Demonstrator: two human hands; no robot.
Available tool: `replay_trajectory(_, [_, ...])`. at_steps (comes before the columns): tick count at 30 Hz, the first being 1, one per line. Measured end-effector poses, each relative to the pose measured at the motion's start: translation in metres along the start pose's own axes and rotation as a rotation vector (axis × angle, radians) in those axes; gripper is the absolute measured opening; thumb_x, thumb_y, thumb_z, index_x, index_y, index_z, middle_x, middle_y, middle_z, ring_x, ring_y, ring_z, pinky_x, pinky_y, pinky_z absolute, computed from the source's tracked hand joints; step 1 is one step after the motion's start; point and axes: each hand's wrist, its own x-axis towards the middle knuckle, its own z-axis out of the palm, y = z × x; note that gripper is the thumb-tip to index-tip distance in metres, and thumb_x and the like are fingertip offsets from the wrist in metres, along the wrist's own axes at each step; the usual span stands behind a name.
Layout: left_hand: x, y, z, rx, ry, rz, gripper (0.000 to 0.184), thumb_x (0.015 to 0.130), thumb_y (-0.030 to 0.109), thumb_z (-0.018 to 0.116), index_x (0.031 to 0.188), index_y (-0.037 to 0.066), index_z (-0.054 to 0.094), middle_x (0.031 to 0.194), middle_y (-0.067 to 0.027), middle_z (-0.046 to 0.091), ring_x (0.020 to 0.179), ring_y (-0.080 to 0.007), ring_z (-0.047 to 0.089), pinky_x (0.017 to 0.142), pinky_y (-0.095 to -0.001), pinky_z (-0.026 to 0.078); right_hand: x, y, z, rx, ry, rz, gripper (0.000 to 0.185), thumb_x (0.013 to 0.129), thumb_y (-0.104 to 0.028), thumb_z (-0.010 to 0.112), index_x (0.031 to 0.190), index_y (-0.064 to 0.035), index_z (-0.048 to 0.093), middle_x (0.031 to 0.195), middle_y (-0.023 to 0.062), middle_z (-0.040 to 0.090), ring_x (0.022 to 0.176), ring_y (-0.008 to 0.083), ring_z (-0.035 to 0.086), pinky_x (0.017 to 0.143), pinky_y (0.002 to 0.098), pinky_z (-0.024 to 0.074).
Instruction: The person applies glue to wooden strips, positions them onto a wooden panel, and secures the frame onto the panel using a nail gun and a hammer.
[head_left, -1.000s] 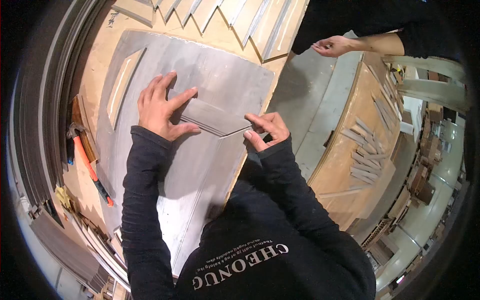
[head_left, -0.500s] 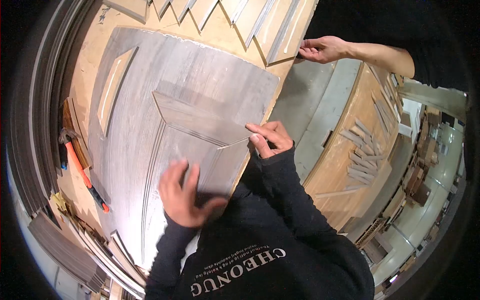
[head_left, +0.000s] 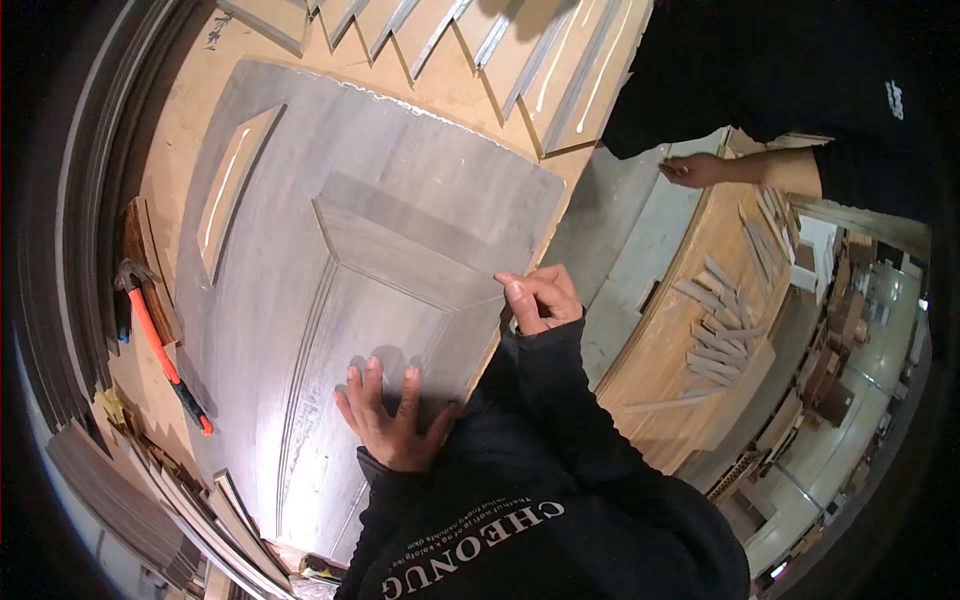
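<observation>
Evidently, the largest thing is the desk, and beyond its right edge stands a second desk, on which short strips lie loosely together. On the first desk, a grey panel lies close to the right edge, perhaps so that the person can reach it easily. At the far end of this desk, pale boards with slanted ends lie in a row, some with a white line facing up, probably to keep this line untouched. Toward the left edge, a hammer lies beside the panel, so its surface is spared.

A mitred strip stretches across the panel; whether it touches fully, I cannot tell. Another strip, also white-lined, lies near the panel's far left corner. The left hand rests on the panel with its fingers spread wide, I think for steadiness. The right hand pinches the mitred strip's right end, near the desk's right edge, apparently to control that corner.
</observation>
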Motion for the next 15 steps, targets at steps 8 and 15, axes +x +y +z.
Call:
replay_trajectory(8, [0.0, 0.001, -0.008, 0.046, -0.051, -0.015, 0.074, 0.056, 0.04, 0.072, 0.12, 0.013, 0.049, 0.127, -0.0192, 0.038, 0.122, -0.0387, 0.029, 0.097, -0.0571, 0.017, 0.004, -0.001, -0.003, -0.176, -0.055, -0.141, 0.014, 0.076, -0.015, 0.062, 0.086, -0.0053, 0.066, 0.074, 0.0052, 0.047, 0.064, 0.0126, 0.046, 0.059, 0.0252, 0.0389])
replay_trajectory(15, [0.026, -0.054, -0.064, 0.099, 0.227, -0.173, 0.076, 0.057, 0.037, 0.075, 0.121, 0.007, 0.045, 0.119, -0.0166, 0.045, 0.111, -0.0322, 0.04, 0.092, -0.0437, 0.03, 0.02, -0.066, 0.034, -0.483, -0.261, -0.721, 0.049, 0.068, -0.028, 0.068, 0.108, -0.0039, 0.055, 0.09, 0.0128, 0.052, 0.082, 0.0281, 0.052, 0.074, 0.0371, 0.0423])
